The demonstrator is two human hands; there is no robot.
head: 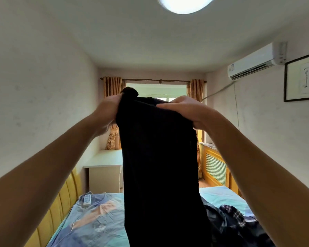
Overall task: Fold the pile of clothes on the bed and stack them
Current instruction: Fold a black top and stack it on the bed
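1. Head view: both arms are stretched forward and up, holding a long black ribbed-knit garment [159,157] at its top edge in front of the window.
2. The left hand [108,113] grips the garment's upper left corner; its fingers are curled into the cloth, and a bunched knob of black fabric sticks up just above it.
3. The right hand [184,109] grips the upper right corner, with the thumb lying flat across the near face of the cloth and the other fingers hidden behind it.
4. The garment hangs straight down from between the two hands and runs out of the bottom of the frame; its lower end cannot be seen.
5. Below the hands lies a bed with a light blue patterned sheet [96,220], and a yellow padded headboard [64,202] runs along its side under the left forearm.
6. Under the right forearm, just beside the hanging garment, sits a rumpled pile of dark clothes with a navy-and-white plaid piece [235,221] on top.
7. A white remote control [87,200] lies on the sheet below the left hand, near the headboard.
8. Beyond the hands are orange-gold curtains [111,88] either side of the window, and a white desk [105,168] stands below the left one.
9. Above and right of the right hand, a white wall air conditioner [255,63] hangs beside a dark-framed calligraphy sheet [303,79].
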